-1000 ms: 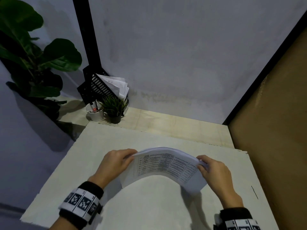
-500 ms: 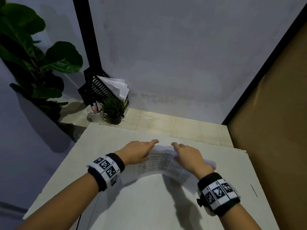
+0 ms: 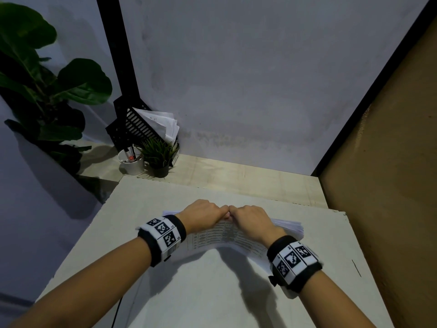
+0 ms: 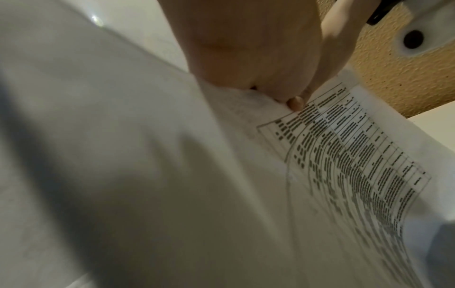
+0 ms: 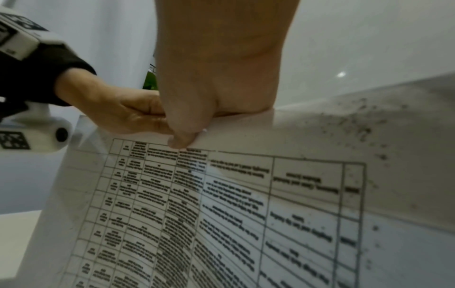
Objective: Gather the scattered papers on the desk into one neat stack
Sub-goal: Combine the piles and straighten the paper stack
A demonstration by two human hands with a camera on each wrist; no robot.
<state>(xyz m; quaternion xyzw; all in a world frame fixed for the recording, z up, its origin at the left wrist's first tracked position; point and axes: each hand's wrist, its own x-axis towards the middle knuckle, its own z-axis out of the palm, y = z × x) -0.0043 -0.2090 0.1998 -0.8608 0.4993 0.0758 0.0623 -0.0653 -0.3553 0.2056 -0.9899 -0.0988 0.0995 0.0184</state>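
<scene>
Both hands, left hand [image 3: 201, 213] and right hand [image 3: 251, 221], pinch the paper stack's [image 3: 287, 225] top edge, knuckles touching. Well behind the stack stand a white pen cup [image 3: 131, 163], a small potted plant [image 3: 159, 155] and a black file rack [image 3: 139, 127].

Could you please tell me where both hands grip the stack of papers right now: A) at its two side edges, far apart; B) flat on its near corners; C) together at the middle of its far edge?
C: the left hand and right hand meet fingertip to fingertip, pinching the far edge of the stack of papers.
</scene>
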